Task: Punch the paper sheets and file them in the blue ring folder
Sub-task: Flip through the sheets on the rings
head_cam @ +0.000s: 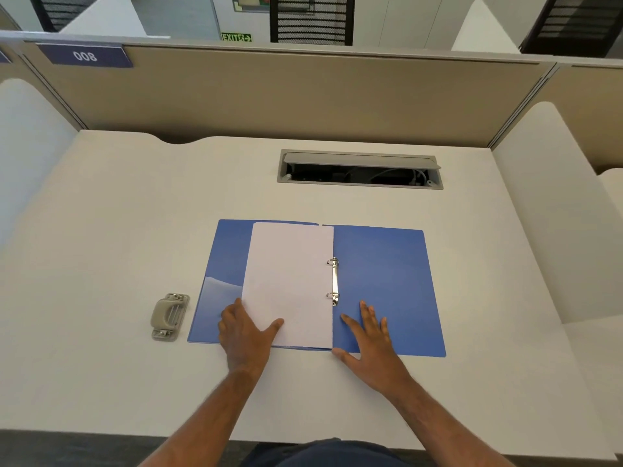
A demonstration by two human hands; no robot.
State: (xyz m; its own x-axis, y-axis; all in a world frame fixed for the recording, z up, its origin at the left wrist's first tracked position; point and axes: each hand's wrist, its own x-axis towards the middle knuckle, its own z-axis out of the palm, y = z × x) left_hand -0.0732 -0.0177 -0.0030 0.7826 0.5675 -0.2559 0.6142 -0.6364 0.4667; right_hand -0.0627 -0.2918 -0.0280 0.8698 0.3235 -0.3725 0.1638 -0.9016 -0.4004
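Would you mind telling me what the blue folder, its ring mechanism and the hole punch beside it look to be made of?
The blue folder looks like thin flexible plastic: smooth, faintly glossy, with a translucent pocket at its left corner. The ring mechanism seems polished metal, bright and reflective. The hole punch appears to have a matte beige plastic handle on a greyish metal base, though the base finish is hard to confirm.

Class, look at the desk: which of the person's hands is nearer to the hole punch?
Left. The left hand rests on the paper sheets' lower left corner, just right of the hole punch. The right hand lies flat farther right, on the blue ring folder's right cover.
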